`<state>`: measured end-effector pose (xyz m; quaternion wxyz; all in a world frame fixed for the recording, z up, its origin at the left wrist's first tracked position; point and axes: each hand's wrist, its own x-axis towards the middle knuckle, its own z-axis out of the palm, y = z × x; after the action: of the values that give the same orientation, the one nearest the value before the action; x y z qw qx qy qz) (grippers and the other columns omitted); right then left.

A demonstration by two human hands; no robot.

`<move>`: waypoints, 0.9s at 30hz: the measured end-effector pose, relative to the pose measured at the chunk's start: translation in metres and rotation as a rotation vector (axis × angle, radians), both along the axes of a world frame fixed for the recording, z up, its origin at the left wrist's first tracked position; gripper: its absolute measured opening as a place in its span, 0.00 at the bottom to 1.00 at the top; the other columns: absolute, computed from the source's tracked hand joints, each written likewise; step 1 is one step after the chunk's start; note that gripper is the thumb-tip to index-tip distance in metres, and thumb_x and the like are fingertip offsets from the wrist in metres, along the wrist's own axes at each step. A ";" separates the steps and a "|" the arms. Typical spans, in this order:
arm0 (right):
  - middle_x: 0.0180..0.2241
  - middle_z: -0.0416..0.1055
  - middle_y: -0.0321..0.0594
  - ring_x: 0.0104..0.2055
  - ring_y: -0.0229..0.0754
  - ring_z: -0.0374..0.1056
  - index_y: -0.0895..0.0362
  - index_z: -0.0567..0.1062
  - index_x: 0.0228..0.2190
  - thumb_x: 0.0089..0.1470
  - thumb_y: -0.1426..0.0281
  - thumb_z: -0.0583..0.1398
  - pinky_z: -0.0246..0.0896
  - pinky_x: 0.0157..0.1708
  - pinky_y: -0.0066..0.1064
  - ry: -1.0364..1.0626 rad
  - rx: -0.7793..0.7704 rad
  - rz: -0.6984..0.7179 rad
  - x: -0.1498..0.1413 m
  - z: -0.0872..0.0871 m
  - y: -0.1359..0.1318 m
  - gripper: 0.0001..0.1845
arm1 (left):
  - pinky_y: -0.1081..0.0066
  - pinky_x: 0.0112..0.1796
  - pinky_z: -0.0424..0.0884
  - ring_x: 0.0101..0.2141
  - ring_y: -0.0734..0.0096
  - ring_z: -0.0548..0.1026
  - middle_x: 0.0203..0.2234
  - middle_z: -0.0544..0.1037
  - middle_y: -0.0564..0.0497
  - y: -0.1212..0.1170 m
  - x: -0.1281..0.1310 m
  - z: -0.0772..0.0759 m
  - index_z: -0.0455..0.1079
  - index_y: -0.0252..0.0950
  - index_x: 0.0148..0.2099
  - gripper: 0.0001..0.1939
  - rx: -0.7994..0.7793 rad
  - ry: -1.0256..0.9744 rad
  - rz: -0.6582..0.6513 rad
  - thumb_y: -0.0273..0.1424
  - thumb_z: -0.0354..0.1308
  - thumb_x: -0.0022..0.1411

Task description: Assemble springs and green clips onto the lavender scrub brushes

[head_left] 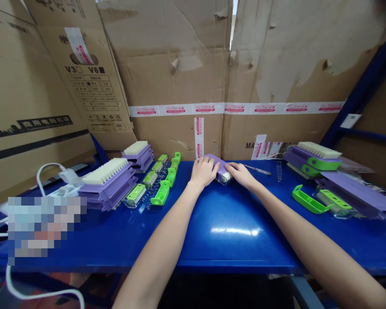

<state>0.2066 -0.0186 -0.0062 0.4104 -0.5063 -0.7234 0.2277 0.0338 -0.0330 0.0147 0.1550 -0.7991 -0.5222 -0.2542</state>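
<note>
At the back middle of the table, a purple plastic brush housing [221,164] lies between my hands. Its near end shows a clear plastic part and a pale strip. My left hand [204,172] is closed on the left side, fingers curled over the top. From the right, my right hand [242,175] grips the other edge, thumb near the clear end. My palms hide much of the piece and its underside. Just beyond my right hand lies a slim screwdriver [259,170] with a clear handle. A metal spring [279,171] rests farther right.
Left on the blue table [231,249] are stacked purple brush pieces [107,189], clear-and-green parts [136,194], springs and green handles [161,193]. Right are another brush stack [315,159], a green handle [310,201] and a purple panel [360,193]. Cardboard [173,81] walls the back.
</note>
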 end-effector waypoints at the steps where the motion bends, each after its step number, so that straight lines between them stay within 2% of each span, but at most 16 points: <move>1: 0.47 0.74 0.45 0.47 0.47 0.70 0.59 0.75 0.46 0.57 0.62 0.53 0.59 0.52 0.41 0.003 0.016 0.011 -0.001 -0.001 0.000 0.21 | 0.62 0.47 0.63 0.47 0.60 0.70 0.44 0.76 0.45 0.000 0.000 0.000 0.71 0.36 0.47 0.20 -0.007 -0.026 -0.015 0.40 0.41 0.69; 5: 0.52 0.70 0.47 0.53 0.47 0.67 0.59 0.68 0.54 0.54 0.64 0.56 0.58 0.54 0.39 0.110 0.046 0.004 -0.006 0.001 -0.005 0.27 | 0.64 0.49 0.64 0.47 0.63 0.72 0.44 0.78 0.49 0.005 -0.004 0.002 0.73 0.38 0.44 0.22 -0.094 -0.232 -0.076 0.41 0.39 0.69; 9: 0.38 0.77 0.46 0.46 0.47 0.71 0.61 0.68 0.54 0.58 0.59 0.52 0.60 0.52 0.40 0.188 0.070 -0.048 -0.009 0.006 -0.011 0.27 | 0.69 0.46 0.67 0.46 0.65 0.74 0.42 0.79 0.50 0.016 -0.014 0.003 0.74 0.39 0.41 0.28 -0.240 -0.564 -0.150 0.43 0.32 0.70; 11: 0.38 0.77 0.45 0.46 0.47 0.71 0.59 0.68 0.54 0.59 0.58 0.50 0.60 0.52 0.41 0.136 0.090 -0.089 -0.010 0.005 -0.013 0.27 | 0.69 0.48 0.67 0.47 0.67 0.74 0.42 0.79 0.50 0.021 -0.020 0.001 0.74 0.39 0.42 0.29 -0.254 -0.691 -0.165 0.43 0.31 0.70; 13: 0.41 0.76 0.45 0.47 0.49 0.71 0.58 0.67 0.55 0.60 0.60 0.50 0.60 0.51 0.42 0.016 0.083 -0.107 -0.011 0.001 -0.013 0.26 | 0.68 0.48 0.67 0.47 0.67 0.73 0.44 0.78 0.49 0.025 -0.024 -0.003 0.72 0.38 0.44 0.27 -0.205 -0.730 -0.131 0.41 0.32 0.71; 16: 0.39 0.77 0.46 0.46 0.51 0.71 0.60 0.62 0.59 0.59 0.66 0.50 0.62 0.48 0.41 -0.178 0.074 -0.082 -0.013 -0.005 -0.011 0.27 | 0.67 0.48 0.66 0.47 0.66 0.72 0.44 0.77 0.47 0.030 -0.032 -0.011 0.70 0.37 0.45 0.22 -0.087 -0.655 -0.006 0.35 0.34 0.70; 18: 0.38 0.78 0.44 0.43 0.49 0.72 0.60 0.61 0.60 0.57 0.70 0.50 0.63 0.45 0.38 -0.250 0.099 -0.066 -0.013 -0.008 -0.010 0.28 | 0.66 0.48 0.66 0.47 0.65 0.72 0.44 0.76 0.47 0.030 -0.036 -0.015 0.68 0.38 0.46 0.16 -0.068 -0.554 0.094 0.31 0.38 0.69; 20: 0.38 0.78 0.43 0.43 0.48 0.73 0.58 0.67 0.56 0.56 0.70 0.52 0.64 0.44 0.36 -0.298 0.138 -0.104 -0.011 -0.007 -0.009 0.25 | 0.65 0.47 0.65 0.48 0.63 0.71 0.45 0.75 0.46 0.028 -0.040 -0.018 0.66 0.39 0.49 0.13 -0.121 -0.389 0.159 0.30 0.42 0.67; 23: 0.38 0.78 0.43 0.42 0.49 0.73 0.54 0.77 0.43 0.56 0.67 0.54 0.65 0.42 0.36 -0.374 0.197 -0.221 -0.005 -0.002 -0.010 0.16 | 0.61 0.45 0.65 0.49 0.57 0.69 0.47 0.73 0.42 0.021 -0.040 -0.019 0.64 0.37 0.51 0.14 -0.258 -0.134 0.242 0.31 0.45 0.65; 27: 0.37 0.78 0.44 0.41 0.50 0.73 0.53 0.79 0.36 0.58 0.66 0.52 0.64 0.40 0.36 -0.393 0.305 -0.353 0.007 0.012 -0.015 0.15 | 0.59 0.45 0.63 0.50 0.53 0.66 0.49 0.69 0.39 0.016 -0.036 -0.018 0.62 0.35 0.52 0.15 -0.364 0.067 0.245 0.29 0.47 0.63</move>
<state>0.2133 -0.0333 0.0056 0.3673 -0.5910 -0.7157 -0.0608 -0.0021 -0.0165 -0.0031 0.0551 -0.7525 -0.6473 -0.1082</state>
